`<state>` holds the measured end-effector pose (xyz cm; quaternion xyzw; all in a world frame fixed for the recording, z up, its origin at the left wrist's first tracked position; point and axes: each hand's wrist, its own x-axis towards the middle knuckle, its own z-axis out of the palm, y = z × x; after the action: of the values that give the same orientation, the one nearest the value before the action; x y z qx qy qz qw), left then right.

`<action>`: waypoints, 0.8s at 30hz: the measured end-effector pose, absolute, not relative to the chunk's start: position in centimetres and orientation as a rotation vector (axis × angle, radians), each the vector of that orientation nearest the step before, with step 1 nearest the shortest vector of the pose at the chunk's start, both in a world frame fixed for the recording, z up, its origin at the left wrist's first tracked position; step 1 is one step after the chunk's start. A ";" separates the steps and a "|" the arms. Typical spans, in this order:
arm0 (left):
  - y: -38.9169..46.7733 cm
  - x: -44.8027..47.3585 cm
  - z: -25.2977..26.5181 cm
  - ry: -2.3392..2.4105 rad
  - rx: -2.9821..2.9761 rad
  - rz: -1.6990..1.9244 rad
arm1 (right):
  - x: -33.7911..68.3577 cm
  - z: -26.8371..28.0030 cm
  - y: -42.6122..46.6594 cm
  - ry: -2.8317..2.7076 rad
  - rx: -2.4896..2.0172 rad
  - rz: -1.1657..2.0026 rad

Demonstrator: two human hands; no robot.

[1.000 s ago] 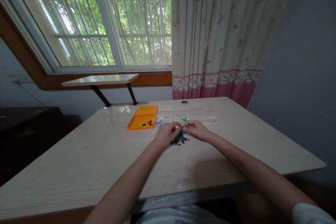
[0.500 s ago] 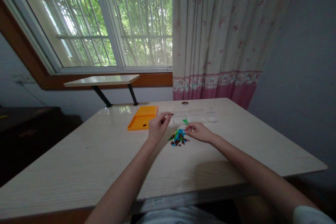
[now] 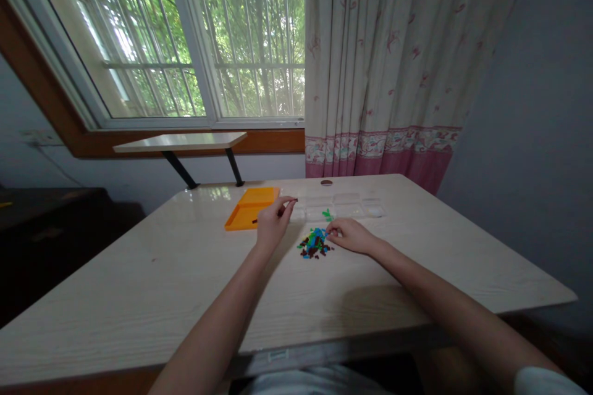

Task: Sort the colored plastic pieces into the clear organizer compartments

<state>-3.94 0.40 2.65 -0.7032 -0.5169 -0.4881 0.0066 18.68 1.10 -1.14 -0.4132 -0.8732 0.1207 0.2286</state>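
My left hand [image 3: 272,222] is raised over the table beside the orange tray, pinching a small dark brown brick [image 3: 296,200] between thumb and fingertips. My right hand [image 3: 349,234] rests at the right edge of a heap of small bricks [image 3: 315,244] in blue, green and dark brown. Its fingers are pressed together by the blue bricks; whatever they hold is too small to make out. Behind the hands lies a clear compartment box [image 3: 352,210], with a few green pieces [image 3: 327,215] in one compartment.
An orange two-part tray [image 3: 241,217] lies left of my left hand, with a dark brick [image 3: 254,221] in it. A dark oval spot [image 3: 327,182] shows near the table's [image 3: 185,284] back edge. A small raised shelf [image 3: 180,142] stands at the back left, under the window.
My left hand has shifted slightly left with the brown brick, partly covering the orange tray. My right hand has stayed at the heap almost unmoved.
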 end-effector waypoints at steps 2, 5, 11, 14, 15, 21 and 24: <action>1.1 -5.2 2.4 -1.751 -2.109 -1.359 | 18.7 -1.2 1.2 -2.403 -1.129 0.331; 2.2 -7.5 1.8 -2.004 -1.902 -1.072 | 18.7 -1.3 1.3 -2.397 -1.114 0.331; 3.3 -11.0 0.6 -2.291 -1.767 -0.836 | 18.6 -1.3 1.1 -2.373 -1.107 0.358; 3.3 -11.1 0.6 -2.286 -1.800 -0.837 | 18.4 -1.1 0.9 -2.355 -1.102 0.373; 3.3 -10.8 0.7 -2.258 -1.828 -0.854 | 18.4 -1.0 0.9 -2.343 -1.101 0.381; 2.0 -6.8 0.9 -1.838 -2.386 -0.878 | 17.9 -1.0 1.0 -2.127 -1.155 0.522; 0.7 -4.1 0.7 -1.585 -2.606 -0.720 | 17.6 -1.4 1.3 -1.971 -1.183 0.641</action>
<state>-4.06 0.69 0.70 -0.8315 -0.5057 -0.2297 0.0038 17.59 1.34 -1.36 -0.4607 -0.7677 0.2499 0.3687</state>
